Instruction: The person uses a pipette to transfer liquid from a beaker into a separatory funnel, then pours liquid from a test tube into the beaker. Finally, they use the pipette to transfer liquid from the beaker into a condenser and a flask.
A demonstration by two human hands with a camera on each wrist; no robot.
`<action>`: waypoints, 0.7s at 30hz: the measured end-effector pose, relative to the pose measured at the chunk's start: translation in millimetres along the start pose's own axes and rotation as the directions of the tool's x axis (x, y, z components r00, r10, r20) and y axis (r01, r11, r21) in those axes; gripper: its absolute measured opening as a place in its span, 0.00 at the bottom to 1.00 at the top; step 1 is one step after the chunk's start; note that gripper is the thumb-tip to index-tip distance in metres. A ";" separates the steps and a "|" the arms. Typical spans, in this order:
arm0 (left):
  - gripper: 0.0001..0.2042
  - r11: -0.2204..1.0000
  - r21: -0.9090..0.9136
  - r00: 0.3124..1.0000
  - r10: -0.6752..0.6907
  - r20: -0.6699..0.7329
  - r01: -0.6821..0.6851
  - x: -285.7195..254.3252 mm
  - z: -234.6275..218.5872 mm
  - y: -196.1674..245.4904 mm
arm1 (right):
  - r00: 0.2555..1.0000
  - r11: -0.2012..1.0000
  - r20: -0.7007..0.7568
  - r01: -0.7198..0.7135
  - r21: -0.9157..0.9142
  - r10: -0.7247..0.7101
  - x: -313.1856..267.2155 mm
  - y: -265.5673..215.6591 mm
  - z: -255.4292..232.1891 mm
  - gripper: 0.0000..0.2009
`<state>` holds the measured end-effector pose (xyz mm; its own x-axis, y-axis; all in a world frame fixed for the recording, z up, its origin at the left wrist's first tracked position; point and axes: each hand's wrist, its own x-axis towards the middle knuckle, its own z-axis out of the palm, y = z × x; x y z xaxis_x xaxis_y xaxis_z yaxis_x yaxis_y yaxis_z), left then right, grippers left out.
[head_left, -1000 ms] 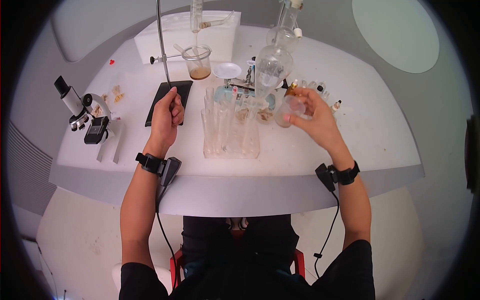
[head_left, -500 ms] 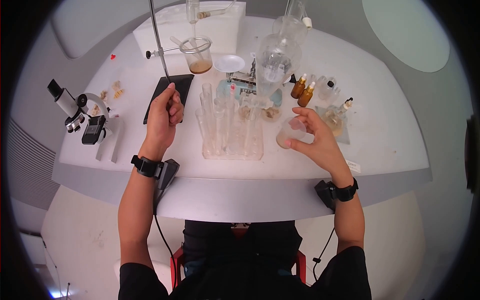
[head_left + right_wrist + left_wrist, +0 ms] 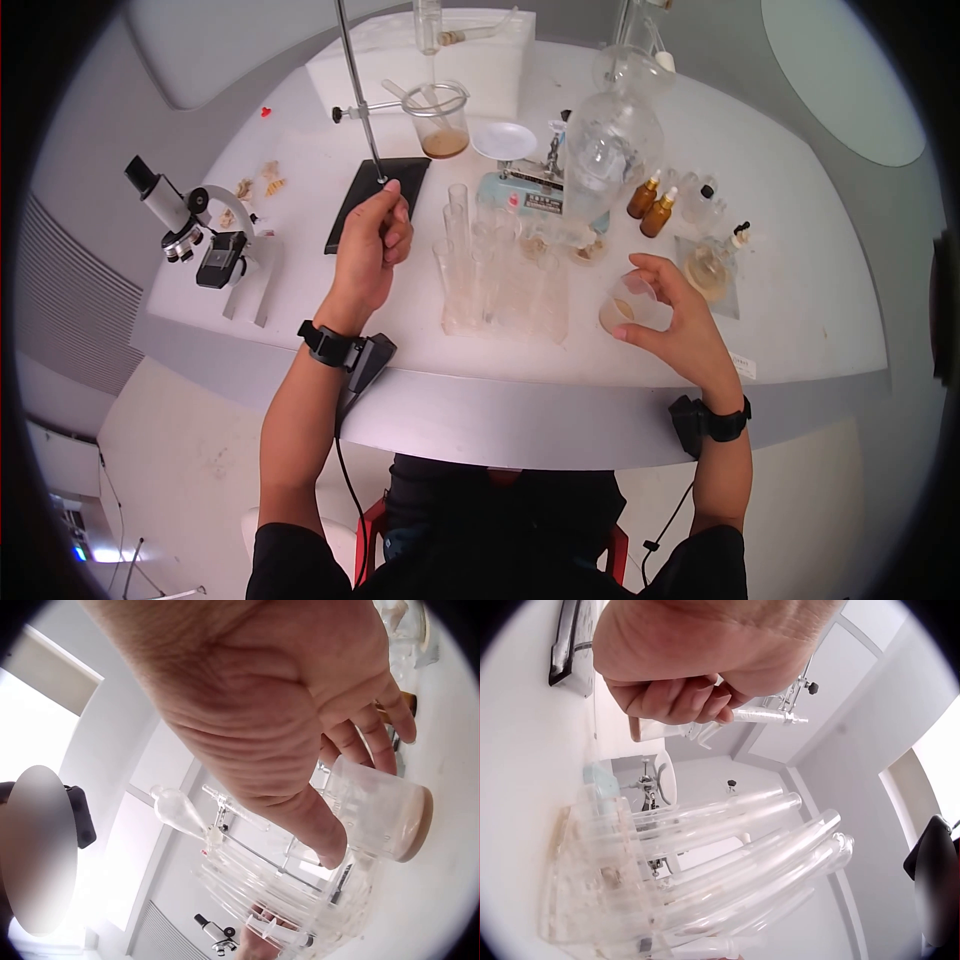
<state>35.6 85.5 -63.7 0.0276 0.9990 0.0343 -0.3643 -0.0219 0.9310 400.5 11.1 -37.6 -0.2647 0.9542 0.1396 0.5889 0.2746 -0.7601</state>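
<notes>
My right hand [image 3: 685, 325] curves round a small clear plastic cup [image 3: 379, 810] with a thin brown layer at its bottom. The thumb lies along the near side and the fingers reach behind; the cup's base is close to the tabletop. My left hand [image 3: 372, 250], fingers curled in a loose fist, is by the foot of the metal stand rod [image 3: 362, 110]; nothing shows in its grasp. Between the hands stands a clear rack [image 3: 510, 315] with several test tubes [image 3: 742, 877]. In the left wrist view the curled fingers overlap the glassware behind.
A microscope [image 3: 200, 225] stands left. Behind are a beaker [image 3: 442, 140] of brown liquid in a ring, a blue balance [image 3: 500, 185] and a large glass funnel [image 3: 610, 150]. To the right are brown dropper bottles [image 3: 657, 217] and a flask [image 3: 708, 275].
My right hand has brought the plastic cup down and toward the front of the table, away from the dropper bottles. The left hand keeps its place by the stand. The head view has shifted.
</notes>
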 end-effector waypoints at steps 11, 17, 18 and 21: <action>0.12 0.918 0.290 0.957 0.290 -0.029 -0.270 2.9 10.5 24.1 | 0.963 0.921 -0.245 0.196 0.338 -0.115 6.8 18.8 -2.8 0.26; 0.12 0.583 0.669 0.762 0.647 -0.038 -0.461 59.2 7.6 63.1 | 0.938 0.869 -0.345 0.204 0.451 -0.042 12.2 27.4 -5.3 0.18; 0.15 0.477 0.777 0.761 0.648 0.003 -0.410 69.7 5.8 68.6 | 0.936 0.866 -0.349 0.209 0.453 -0.043 12.5 28.9 -4.8 0.18; 0.21 0.247 0.927 0.770 0.635 0.063 -0.281 91.3 10.8 76.3 | 0.932 0.866 -0.361 0.210 0.454 -0.037 14.0 33.1 -3.4 0.17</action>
<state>20.3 174.6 14.3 -0.1511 0.7527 0.6408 0.7656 -0.3210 0.5575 418.9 33.9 -58.7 0.0074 0.9220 0.3870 0.1071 0.3841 -0.9171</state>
